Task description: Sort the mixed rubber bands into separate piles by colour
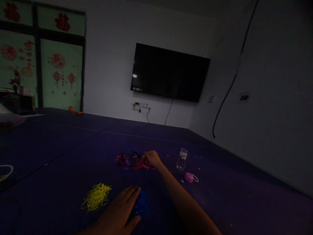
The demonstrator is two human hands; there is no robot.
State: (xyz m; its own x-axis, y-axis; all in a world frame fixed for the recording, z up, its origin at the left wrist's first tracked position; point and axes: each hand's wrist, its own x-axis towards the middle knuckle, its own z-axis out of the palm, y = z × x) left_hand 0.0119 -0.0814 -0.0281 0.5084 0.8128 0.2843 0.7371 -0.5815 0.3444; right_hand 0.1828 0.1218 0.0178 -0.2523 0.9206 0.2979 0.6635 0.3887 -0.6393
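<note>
My left hand (121, 209) lies palm down with its fingers stretched out. Its thumb and fingertips rest around a pile of blue bands (141, 204), partly hidden by the hand. Left of it is a loose heap of yellow rubber bands (96, 197). My right hand (152, 158) reaches forward to a spread of pink, red and dark bands (137, 161). The fingers there are pinched together at the pile's right side; what is between them is too small to make out.
Right of my right arm stand a clear plastic bottle (181, 160) and a pink cap with a loop (189, 177). Small white scraps dot the purple surface (73, 147). A white looped object (6, 171) sits at the left edge. Small orange objects (70, 109) lie far back.
</note>
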